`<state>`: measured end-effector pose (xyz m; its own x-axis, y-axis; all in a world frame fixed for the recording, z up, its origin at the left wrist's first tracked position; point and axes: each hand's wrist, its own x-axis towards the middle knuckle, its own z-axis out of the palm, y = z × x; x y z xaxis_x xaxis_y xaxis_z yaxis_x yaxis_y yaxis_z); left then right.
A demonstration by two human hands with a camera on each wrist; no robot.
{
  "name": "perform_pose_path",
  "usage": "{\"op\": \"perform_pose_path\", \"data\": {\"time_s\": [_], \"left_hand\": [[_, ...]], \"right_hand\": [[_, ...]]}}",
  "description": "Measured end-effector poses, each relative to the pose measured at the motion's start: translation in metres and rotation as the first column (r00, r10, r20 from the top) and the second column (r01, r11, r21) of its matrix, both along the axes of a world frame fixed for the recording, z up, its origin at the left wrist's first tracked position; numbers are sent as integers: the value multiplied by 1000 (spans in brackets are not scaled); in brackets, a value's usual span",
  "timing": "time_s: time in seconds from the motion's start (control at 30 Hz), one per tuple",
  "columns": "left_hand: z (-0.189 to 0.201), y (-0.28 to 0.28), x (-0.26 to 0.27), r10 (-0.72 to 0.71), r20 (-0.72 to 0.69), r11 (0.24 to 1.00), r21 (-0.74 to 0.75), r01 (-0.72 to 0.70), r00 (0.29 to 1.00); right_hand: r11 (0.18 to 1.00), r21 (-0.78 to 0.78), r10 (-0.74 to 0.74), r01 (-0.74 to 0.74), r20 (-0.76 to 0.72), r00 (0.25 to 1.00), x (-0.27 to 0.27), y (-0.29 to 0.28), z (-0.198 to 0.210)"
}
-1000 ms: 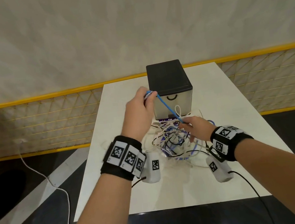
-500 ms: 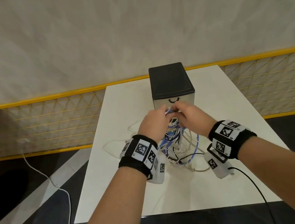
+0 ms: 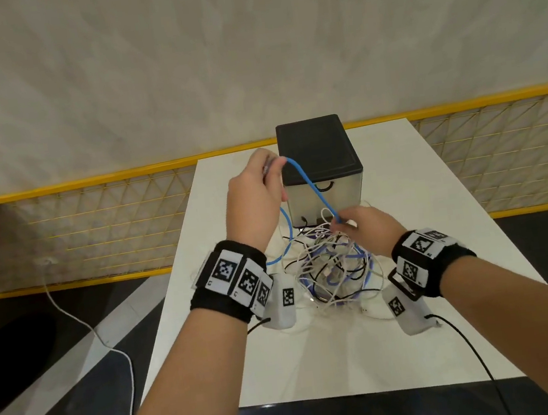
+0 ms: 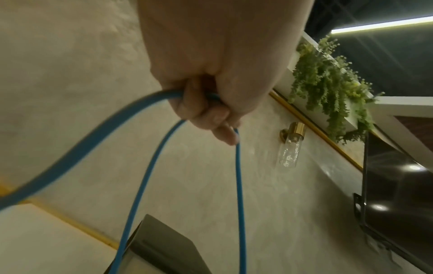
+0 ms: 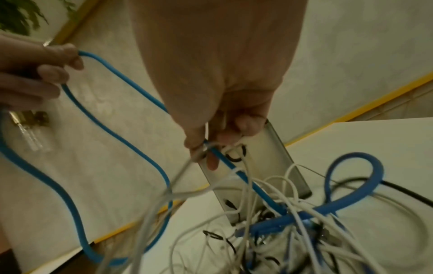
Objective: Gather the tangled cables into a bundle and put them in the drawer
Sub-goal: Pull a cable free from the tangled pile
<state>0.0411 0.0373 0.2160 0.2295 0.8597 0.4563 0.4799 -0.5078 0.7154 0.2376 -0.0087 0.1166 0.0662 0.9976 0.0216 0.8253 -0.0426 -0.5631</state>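
The blue cable (image 3: 311,187) is gripped by the raised left hand (image 3: 253,192) and pinched by the right hand (image 3: 368,226) above the tangled cables (image 3: 332,269), heaped before the closed drawer (image 3: 325,197) on the table (image 3: 402,191). The lower drawer front is partly obscured.

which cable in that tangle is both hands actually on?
The light blue cable. The left hand holds it up beside the drawer unit, the right hand pinches it lower; the white and black cables stay piled on the table.
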Motion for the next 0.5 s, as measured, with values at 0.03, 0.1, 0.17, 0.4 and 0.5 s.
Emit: {"op": "perform_pose_path", "data": {"time_s": [0.03, 0.1, 0.17, 0.4, 0.5], "left_hand": [[0, -1, -2, 55, 36, 998, 4, -55, 998], [-3, -1, -4, 111, 1, 993, 37, -111, 994], [-9, -4, -2, 19, -191, 999, 54, -8, 981], [-19, -5, 8, -79, -255, 996, -67, 64, 964], [-15, -9, 7, -27, -210, 999, -28, 21, 977]], "right_hand": [[1000, 0, -21, 21, 22, 1000, -1, 3, 7], [998, 57, -40, 37, 47, 998, -2, 8, 22], [984, 173, 24, -29, 28, 999, -6, 10, 40], [936, 342, 136, -84, -129, 982, -25, 12, 58], [992, 115, 65, -52, -114, 991, -22, 16, 33]]}}
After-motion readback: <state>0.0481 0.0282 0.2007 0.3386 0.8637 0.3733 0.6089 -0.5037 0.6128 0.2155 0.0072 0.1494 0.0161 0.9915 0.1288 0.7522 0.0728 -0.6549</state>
